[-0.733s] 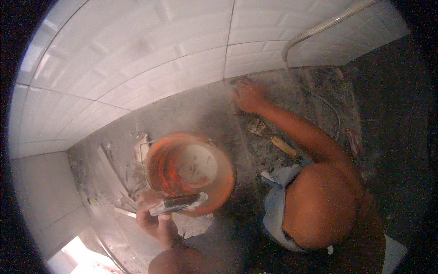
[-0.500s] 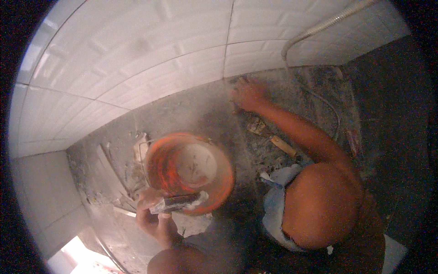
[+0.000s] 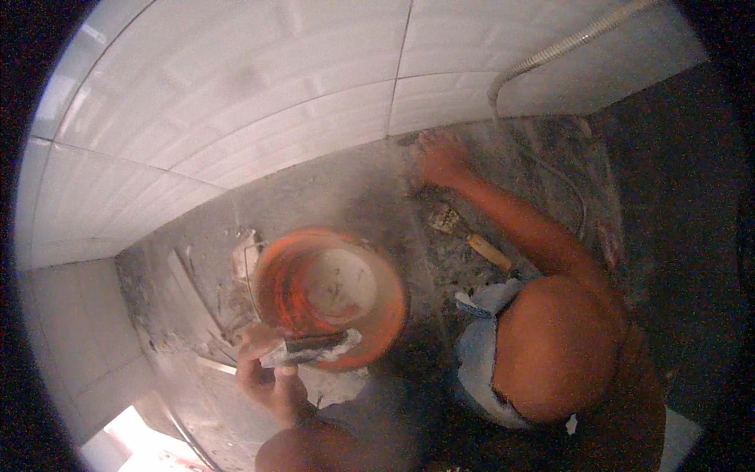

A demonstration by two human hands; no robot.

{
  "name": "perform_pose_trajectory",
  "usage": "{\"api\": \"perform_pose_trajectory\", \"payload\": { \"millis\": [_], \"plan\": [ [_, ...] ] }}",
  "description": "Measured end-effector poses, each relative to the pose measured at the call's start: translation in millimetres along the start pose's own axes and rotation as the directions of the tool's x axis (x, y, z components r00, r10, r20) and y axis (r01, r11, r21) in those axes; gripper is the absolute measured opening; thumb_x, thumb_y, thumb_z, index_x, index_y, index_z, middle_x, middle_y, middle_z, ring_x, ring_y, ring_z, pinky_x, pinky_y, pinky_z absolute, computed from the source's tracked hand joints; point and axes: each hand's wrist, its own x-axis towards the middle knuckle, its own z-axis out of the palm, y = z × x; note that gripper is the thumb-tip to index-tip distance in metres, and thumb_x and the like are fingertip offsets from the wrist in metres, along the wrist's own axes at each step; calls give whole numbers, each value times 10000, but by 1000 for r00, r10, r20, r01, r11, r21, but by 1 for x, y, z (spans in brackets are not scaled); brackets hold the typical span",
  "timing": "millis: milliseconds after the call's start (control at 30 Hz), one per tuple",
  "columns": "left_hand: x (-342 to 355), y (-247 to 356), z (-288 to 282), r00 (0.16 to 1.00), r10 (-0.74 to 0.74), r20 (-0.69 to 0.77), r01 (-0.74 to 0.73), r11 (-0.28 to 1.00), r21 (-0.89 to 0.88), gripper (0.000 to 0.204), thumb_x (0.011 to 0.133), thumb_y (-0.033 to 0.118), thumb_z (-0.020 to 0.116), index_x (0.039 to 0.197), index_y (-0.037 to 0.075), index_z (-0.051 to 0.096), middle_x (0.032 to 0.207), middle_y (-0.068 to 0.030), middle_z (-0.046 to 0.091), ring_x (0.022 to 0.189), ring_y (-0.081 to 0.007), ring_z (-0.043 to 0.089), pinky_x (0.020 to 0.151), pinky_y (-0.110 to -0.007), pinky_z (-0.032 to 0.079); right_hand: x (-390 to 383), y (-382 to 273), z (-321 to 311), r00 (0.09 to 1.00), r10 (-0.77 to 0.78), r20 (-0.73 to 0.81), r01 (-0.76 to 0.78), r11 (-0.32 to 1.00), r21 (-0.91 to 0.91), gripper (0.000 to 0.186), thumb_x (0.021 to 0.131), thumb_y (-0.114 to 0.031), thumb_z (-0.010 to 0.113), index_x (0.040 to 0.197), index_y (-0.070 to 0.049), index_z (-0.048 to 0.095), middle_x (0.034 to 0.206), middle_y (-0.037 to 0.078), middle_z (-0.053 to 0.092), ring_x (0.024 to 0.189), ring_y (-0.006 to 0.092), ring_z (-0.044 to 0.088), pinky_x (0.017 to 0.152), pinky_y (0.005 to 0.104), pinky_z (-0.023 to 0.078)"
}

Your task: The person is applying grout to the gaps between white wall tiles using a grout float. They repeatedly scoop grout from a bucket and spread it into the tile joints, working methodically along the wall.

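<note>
My left hand is closed around a dark, flat piece smeared with whitish paste; I cannot tell its exact kind. It is over the near rim of an orange bucket, which has pale material at its bottom. Farther off and to the right, my right hand is down on the dusty floor close to the tiled wall, fingers curled. Whatever may be under those fingers is hidden. Beside my right forearm lies a scraper with a wooden handle and a paste-caked blade.
White tiled walls bound the grey floor. A ribbed hose runs down the wall at the upper right. Long flat strips lie left of the bucket. My bare knee is at the lower right.
My right hand has shifted slightly right along the floor by the wall and looks less blurred. The left hand keeps its grip over the bucket rim. The view has moved a little.
</note>
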Motion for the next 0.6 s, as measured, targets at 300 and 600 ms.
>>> {"api": "perform_pose_trajectory", "payload": {
  "millis": [300, 600],
  "plan": [
    [-13, -5, -18, 1000, 25, -14, -25, 1000, 0, 430, 811, 378, 835, 951, 10, 661, 913, -116, 652, 897, -258, 617, 807, -365, 469, -35, 52, 37, 951, 77, -300, 99, 841, 531, 194, 945, -226, 632, 1022, -72, 723, 967, 152, 726, 903, 381, 681, 824, 511, 524],
    [-6, -30, -27, 995, -60, 79, 61, 998, 0, 348, 767, 212, 869, 983, 1, 696, 963, -101, 674, 948, -232, 621, 857, -360, 474, -62, 100, 92, 956, 294, 2, -282, 914, 292, 224, 912, -257, 698, 874, -40, 659, 844, 146, 712, 761, 339, 680, 685, 460, 519]
  ]
}}
